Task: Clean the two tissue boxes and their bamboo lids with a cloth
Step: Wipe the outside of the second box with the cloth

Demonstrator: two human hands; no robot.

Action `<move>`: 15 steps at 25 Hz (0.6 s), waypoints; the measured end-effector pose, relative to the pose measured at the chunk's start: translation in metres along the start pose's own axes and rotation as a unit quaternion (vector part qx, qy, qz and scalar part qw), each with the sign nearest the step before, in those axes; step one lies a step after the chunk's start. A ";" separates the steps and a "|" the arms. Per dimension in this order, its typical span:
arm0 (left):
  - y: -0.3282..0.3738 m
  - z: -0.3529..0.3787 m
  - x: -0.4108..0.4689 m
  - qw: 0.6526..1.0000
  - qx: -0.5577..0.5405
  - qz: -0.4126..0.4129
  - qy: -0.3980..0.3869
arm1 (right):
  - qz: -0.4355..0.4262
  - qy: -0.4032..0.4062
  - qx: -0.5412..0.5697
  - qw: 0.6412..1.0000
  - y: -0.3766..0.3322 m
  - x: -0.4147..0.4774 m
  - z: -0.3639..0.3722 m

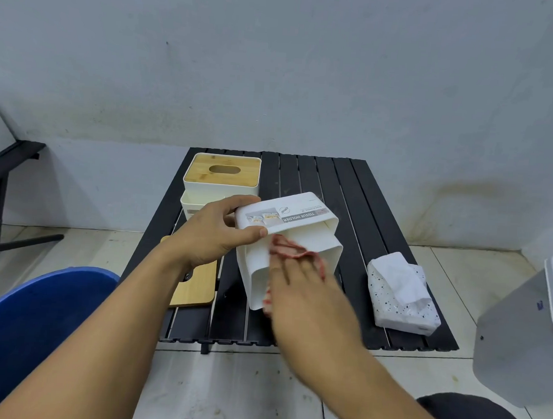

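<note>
While left hand (215, 238) grips tissue box (299, 230) edge, right hand (305, 295) presses cloth (290, 250) inside.

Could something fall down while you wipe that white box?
Maybe. The left hand holds the white box by one end only, so a hard push from the right hand with the cloth might make it slip. The left arm passes over the loose bamboo lid and could knock it.
</note>
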State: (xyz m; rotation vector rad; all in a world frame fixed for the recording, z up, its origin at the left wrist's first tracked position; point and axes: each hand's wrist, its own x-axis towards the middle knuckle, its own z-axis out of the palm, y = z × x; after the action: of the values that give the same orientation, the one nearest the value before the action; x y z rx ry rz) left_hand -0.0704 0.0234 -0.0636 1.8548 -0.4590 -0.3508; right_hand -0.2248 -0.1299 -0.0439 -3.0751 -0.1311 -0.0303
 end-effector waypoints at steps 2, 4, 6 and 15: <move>0.000 -0.001 0.000 1.000 -0.006 0.002 -0.005 | -0.048 -0.023 0.021 0.998 -0.017 -0.001 -0.001; 0.000 -0.003 0.000 1.000 -0.003 -0.001 -0.011 | -0.053 -0.042 0.012 0.998 -0.011 0.002 -0.004; 0.000 -0.004 0.000 1.000 0.009 -0.002 -0.012 | -0.024 -0.028 0.005 0.999 0.010 0.002 -0.016; -0.001 -0.002 -0.002 1.000 0.009 0.006 -0.011 | 0.001 -0.022 0.005 1.000 -0.001 0.005 0.001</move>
State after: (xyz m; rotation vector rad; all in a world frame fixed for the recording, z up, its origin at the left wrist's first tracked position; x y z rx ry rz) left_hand -0.0709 0.0256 -0.0635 1.8659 -0.4902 -0.3608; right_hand -0.2195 -0.1284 -0.0444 -3.0679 -0.1309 0.0392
